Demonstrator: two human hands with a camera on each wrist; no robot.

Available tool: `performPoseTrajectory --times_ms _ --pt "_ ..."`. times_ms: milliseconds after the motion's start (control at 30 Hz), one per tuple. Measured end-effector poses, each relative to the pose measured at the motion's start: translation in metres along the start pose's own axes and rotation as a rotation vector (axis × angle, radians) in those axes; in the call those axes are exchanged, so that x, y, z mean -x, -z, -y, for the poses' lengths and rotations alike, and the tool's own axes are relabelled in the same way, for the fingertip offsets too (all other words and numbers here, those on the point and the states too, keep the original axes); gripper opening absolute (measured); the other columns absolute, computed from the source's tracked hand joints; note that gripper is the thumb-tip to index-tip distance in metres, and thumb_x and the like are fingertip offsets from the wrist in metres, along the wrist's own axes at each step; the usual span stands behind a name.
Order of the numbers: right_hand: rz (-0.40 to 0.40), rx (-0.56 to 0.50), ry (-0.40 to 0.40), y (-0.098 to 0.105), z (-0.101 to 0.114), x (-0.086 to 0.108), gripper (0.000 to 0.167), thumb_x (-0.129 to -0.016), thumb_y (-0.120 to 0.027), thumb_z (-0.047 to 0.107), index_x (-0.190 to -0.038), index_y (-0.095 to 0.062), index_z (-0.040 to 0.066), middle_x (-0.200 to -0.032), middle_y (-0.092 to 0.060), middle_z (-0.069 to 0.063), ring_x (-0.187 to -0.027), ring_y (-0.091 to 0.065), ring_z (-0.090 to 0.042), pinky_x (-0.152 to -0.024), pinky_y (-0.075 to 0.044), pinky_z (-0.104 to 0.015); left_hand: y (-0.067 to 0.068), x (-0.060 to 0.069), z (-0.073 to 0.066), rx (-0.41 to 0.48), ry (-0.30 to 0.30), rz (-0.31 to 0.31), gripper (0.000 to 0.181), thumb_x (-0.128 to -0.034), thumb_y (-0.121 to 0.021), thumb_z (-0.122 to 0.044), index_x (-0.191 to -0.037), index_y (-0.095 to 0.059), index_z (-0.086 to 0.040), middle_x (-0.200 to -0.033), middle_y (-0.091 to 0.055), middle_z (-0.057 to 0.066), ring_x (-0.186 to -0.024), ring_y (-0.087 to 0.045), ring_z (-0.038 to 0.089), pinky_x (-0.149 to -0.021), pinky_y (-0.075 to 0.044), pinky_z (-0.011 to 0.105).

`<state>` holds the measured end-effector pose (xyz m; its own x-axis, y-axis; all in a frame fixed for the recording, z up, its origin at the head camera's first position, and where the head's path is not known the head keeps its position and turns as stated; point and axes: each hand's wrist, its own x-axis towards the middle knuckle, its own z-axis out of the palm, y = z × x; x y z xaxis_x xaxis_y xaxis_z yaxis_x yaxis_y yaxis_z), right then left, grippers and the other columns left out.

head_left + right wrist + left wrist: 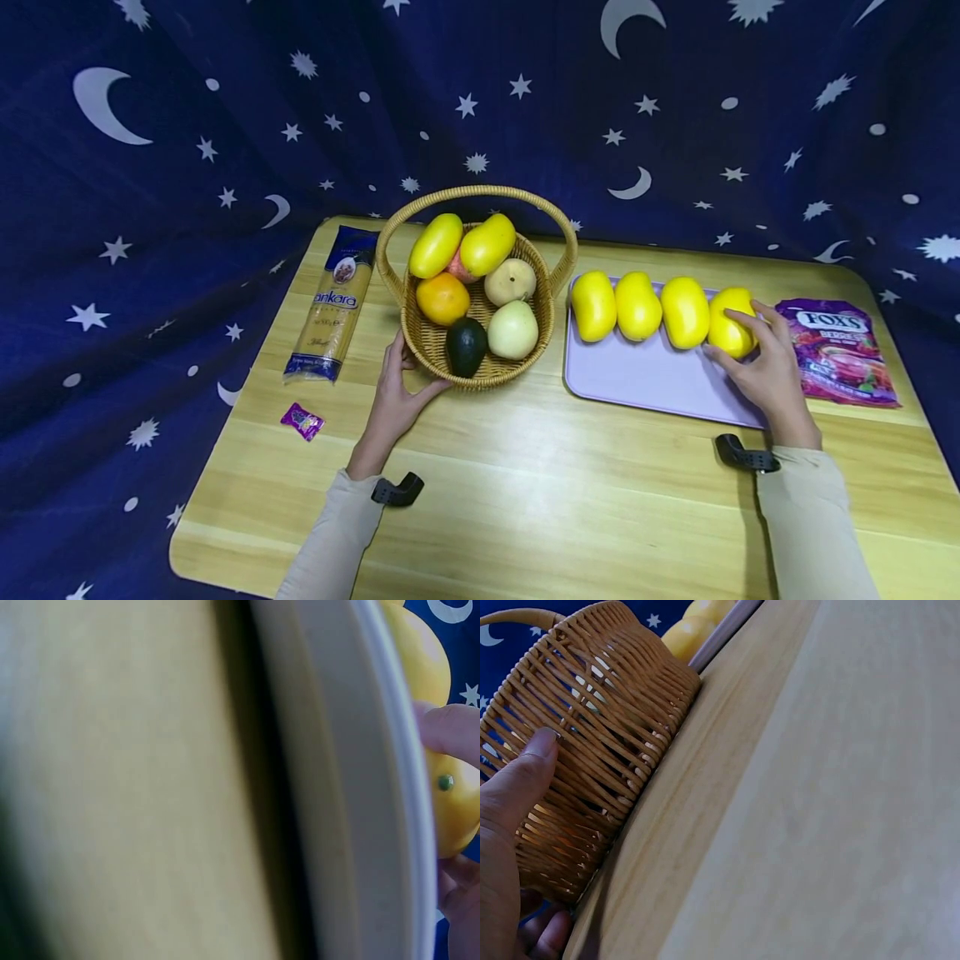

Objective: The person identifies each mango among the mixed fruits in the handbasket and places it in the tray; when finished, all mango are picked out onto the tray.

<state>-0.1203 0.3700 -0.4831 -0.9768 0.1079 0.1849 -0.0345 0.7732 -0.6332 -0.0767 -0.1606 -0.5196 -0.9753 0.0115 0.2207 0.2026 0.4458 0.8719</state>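
Observation:
A wicker basket (553, 333) with a tall arched handle holds two yellow mangoes (488, 244), an orange (443, 299), a dark avocado (467, 347), two pale round fruits (513, 330) and a reddish fruit, partly hidden. My left hand (396, 400) grips the basket's lower left side; in the left wrist view its thumb (526, 776) presses the weave. On a lilac tray (645, 375), several mangoes stand in a row. My right hand (768, 367) holds the rightmost mango (729, 323) between thumb and fingers. The right wrist view shows that mango's green stem end (445, 782) beyond the tray rim.
A pack of spaghetti (333, 308) lies left of the basket, with a small purple wrapped candy (303, 422) below it. Right of the tray lies a purple Fox's candy bag (836, 354). A dark blue star-and-moon cloth (420, 92) hangs behind the wooden table (555, 508).

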Motion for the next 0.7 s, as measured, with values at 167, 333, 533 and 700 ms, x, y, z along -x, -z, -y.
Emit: performPoseTrajectory --times_ms 167,333,533,700 --pt "0.019 -0.007 -0.009 -0.0002 -0.0005 -0.0011 0.063 -0.086 -0.076 0.016 -0.141 -0.049 0.002 -0.159 -0.02 -0.019 -0.143 -0.018 -0.048 -0.117 -0.014 -0.063 -0.0001 0.0001 0.0005 -0.007 0.0 0.003 0.113 -0.0736 -0.087 -0.027 -0.158 -0.013 -0.03 -0.14 -0.043 0.01 -0.108 -0.052 0.021 -0.092 -0.045 0.035" --pt "0.041 -0.01 -0.027 0.0007 0.0007 -0.0023 0.064 -0.088 -0.074 0.019 -0.144 -0.046 0.004 -0.161 -0.016 -0.019 -0.144 -0.016 -0.049 -0.116 -0.013 -0.064 0.0003 -0.0003 0.0006 -0.007 -0.003 0.005 0.113 -0.0738 -0.087 -0.028 -0.158 -0.012 -0.029 -0.14 -0.043 0.011 -0.108 -0.052 0.021 -0.092 -0.045 0.034" --pt "0.051 -0.01 -0.018 0.0022 0.0006 -0.0015 0.067 -0.088 -0.074 0.019 -0.146 -0.044 0.004 -0.162 -0.015 -0.018 -0.145 -0.014 -0.048 -0.116 -0.012 -0.065 -0.0002 -0.0007 0.0017 0.012 -0.005 0.007 0.112 -0.0739 -0.087 -0.028 -0.158 -0.012 -0.032 -0.14 -0.042 0.01 -0.109 -0.052 0.021 -0.092 -0.045 0.039" --pt "0.055 -0.008 -0.012 0.004 -0.0009 0.0 0.075 -0.087 -0.075 0.02 -0.15 -0.038 0.008 -0.162 -0.015 -0.017 -0.147 -0.013 -0.045 -0.116 -0.011 -0.064 -0.0003 -0.0002 0.0018 0.019 -0.007 0.005 0.112 -0.0739 -0.087 -0.028 -0.158 -0.013 -0.031 -0.141 -0.042 0.009 -0.109 -0.052 0.021 -0.092 -0.045 0.041"
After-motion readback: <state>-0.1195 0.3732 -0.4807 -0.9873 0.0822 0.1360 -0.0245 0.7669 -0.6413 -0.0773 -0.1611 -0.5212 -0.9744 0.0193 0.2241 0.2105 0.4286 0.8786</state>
